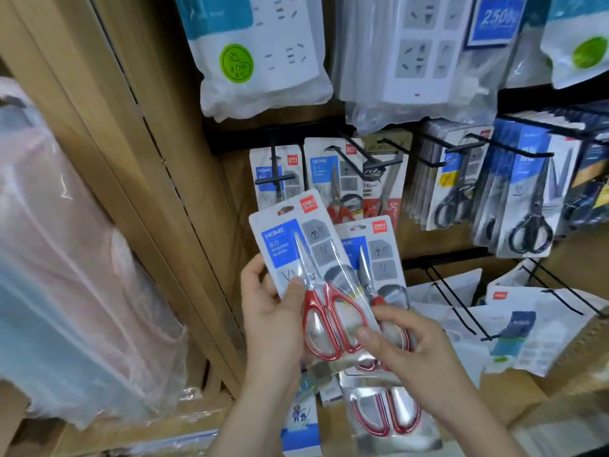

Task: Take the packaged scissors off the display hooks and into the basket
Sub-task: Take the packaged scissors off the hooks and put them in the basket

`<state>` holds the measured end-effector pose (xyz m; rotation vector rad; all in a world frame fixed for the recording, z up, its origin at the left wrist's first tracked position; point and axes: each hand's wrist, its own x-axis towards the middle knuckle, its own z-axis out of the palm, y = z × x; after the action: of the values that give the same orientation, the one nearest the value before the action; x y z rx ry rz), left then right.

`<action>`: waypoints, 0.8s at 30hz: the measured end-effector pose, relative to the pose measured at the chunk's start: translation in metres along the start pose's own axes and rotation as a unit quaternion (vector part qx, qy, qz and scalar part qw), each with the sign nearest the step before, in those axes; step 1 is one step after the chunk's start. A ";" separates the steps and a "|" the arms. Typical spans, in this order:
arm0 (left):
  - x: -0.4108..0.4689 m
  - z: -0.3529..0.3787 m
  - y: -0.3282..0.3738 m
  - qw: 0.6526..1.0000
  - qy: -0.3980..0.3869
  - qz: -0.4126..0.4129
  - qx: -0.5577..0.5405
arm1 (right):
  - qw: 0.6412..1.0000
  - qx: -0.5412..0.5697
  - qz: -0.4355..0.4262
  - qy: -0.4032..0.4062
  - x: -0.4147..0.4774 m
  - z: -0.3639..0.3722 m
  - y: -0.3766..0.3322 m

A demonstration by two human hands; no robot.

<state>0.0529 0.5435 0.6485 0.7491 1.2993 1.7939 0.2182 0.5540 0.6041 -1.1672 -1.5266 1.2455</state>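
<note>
Here, glossy blister-packed scissors [324, 311], red-looped.

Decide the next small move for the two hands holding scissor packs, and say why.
Probably lower both packs: the left hand holds the front pack, the right hand the rear pack, both clear of the hooks; a third pack lies below them.

Pretty cramped here: black hooks [275, 179] poke out above, bagged power strips [263, 61] hang overhead, wooden upright [115, 159] blocks the left side.
</note>
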 end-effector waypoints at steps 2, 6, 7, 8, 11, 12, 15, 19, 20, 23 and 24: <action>0.011 -0.001 0.017 0.999 -0.016 0.009 -0.029 | 1.000 0.008 0.019 -0.003 -0.001 -0.002 -0.001; 0.034 0.001 0.047 0.998 -0.029 0.046 0.008 | 1.000 0.008 0.000 -0.015 -0.001 0.001 0.002; 0.038 0.003 0.050 0.998 -0.027 0.054 0.026 | 1.000 0.008 -0.010 -0.025 0.000 0.004 0.000; 0.041 0.005 0.053 0.997 -0.025 0.062 0.039 | 0.999 0.009 -0.021 -0.031 0.001 0.006 -0.003; 0.049 0.008 0.056 0.994 -0.013 0.086 0.059 | 0.998 0.029 -0.027 -0.050 0.006 0.010 -0.004; 0.051 0.008 0.056 0.994 -0.008 0.093 0.064 | 0.998 0.028 -0.022 -0.057 0.007 0.011 -0.006; 0.055 0.009 0.053 0.990 0.004 0.115 0.086 | 0.998 0.027 -0.024 -0.058 0.008 0.014 -0.006; 0.061 0.006 0.052 0.989 0.008 0.104 0.108 | 0.998 0.033 -0.017 -0.050 0.010 0.017 -0.001; 0.064 0.006 0.053 0.989 0.000 0.089 0.117 | 0.998 0.031 -0.014 -0.049 0.011 0.019 -0.001; 0.067 0.001 0.058 0.978 -0.052 0.071 0.188 | 0.998 0.029 -0.009 -0.048 0.016 0.024 0.001; 0.063 -0.003 0.058 0.973 -0.078 0.063 0.208 | 0.998 0.034 -0.011 -0.047 0.017 0.025 0.001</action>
<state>0.0030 0.5860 0.7042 1.2001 1.5679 1.5340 0.1903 0.5651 0.6000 -1.0582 -1.5486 1.3432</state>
